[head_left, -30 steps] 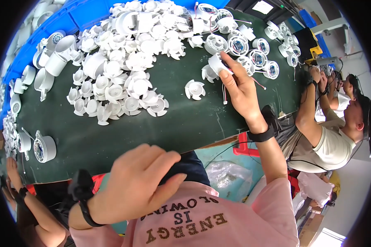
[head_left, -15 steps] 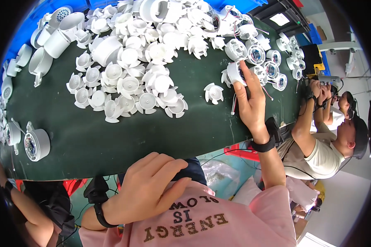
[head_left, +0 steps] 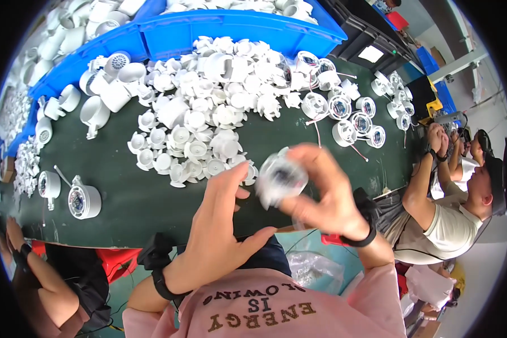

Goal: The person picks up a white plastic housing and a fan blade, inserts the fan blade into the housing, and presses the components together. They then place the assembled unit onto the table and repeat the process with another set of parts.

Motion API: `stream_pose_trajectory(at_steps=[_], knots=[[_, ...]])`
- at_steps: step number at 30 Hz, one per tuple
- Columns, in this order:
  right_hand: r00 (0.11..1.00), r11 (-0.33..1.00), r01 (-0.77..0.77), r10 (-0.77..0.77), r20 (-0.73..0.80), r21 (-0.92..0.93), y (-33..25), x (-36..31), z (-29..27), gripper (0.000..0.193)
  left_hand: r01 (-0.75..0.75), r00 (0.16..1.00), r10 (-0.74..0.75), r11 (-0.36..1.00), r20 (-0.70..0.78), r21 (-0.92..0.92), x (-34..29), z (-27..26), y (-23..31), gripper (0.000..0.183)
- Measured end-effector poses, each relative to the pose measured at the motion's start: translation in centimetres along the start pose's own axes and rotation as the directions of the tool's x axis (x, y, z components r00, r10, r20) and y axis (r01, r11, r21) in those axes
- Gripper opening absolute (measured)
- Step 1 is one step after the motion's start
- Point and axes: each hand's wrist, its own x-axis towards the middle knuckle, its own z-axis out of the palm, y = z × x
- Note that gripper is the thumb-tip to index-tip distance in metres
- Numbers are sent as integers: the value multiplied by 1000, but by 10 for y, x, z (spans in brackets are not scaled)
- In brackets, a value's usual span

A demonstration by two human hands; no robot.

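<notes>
My right hand (head_left: pixel 332 197) is closed around a round white motor housing (head_left: pixel 281 177) with a dark centre, held above the near part of the table. Motion blurs the housing, so its finer parts cannot be made out. My left hand (head_left: pixel 217 217) is raised just left of it, thumb and fingers apart, holding nothing. Beyond both hands lies a heap of white fan impellers (head_left: pixel 197 149). To the right of the heap, several similar motor housings (head_left: pixel 339 107) with wires stand in a cluster.
Blue bins (head_left: pixel 236 28) full of white parts line the far side. At the table's left are two white assemblies with handles (head_left: pixel 84 201) and larger white shells (head_left: pixel 94 112). A co-worker (head_left: pixel 434 186) sits at the right; another person's arm (head_left: pixel 45 270) shows at lower left.
My right hand has lifted the motor housing off the cluster and brought it left and nearer. The left hand has risen towards it, fingers spreading. The view has tipped up to show more bins.
</notes>
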Motion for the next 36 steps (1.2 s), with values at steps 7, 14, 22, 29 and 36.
stream_pose_trajectory(at_steps=[7,14,22,29,36], knots=[[972,951,228,-208,112,-209,-18,65,22,39,-5,977,-2,999,-215,-33,-7,-19,-22,68],[902,454,216,-432,-2,-864,45,181,11,63,292,921,-390,700,-7,-652,-27,-33,-8,53],[920,651,181,-377,-107,-737,15,133,-5,52,337,901,-434,656,28,-675,-34,-33,-16,54],[988,956,-99,61,142,277,-17,41,29,58,285,876,-482,491,15,-823,-27,-30,-7,40],[900,842,-411,313,305,350,-20,7,77,44,-24,960,-7,994,-281,-104,-30,-16,-17,36]])
